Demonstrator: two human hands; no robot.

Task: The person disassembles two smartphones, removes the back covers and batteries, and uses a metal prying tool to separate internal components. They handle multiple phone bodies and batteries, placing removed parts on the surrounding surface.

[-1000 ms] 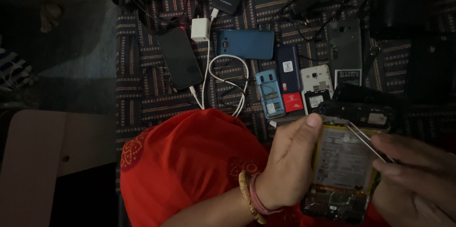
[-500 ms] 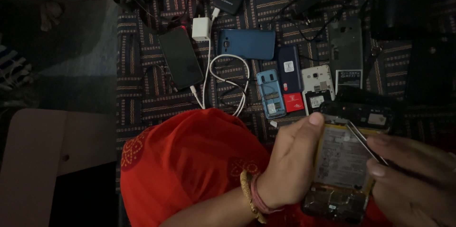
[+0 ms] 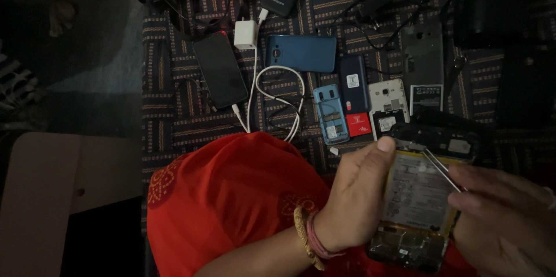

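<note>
Left hand [image 3: 356, 196] grips the opened smartphone with exposed pale battery and circuit board [image 3: 418, 207] along its left edge, thumb at the top corner. Right hand [image 3: 504, 219] fingers pinch thin metal tweezers [image 3: 443, 170], tip over the phone's upper section. Phone sits above the red-clothed lap [image 3: 231, 207].

Opened phone with exposed battery [image 3: 418, 196] between left hand [image 3: 353, 196] and right hand [image 3: 504, 219]; metal tweezers [image 3: 441, 168] on it; white coiled cable [image 3: 278, 100] behind.
</note>
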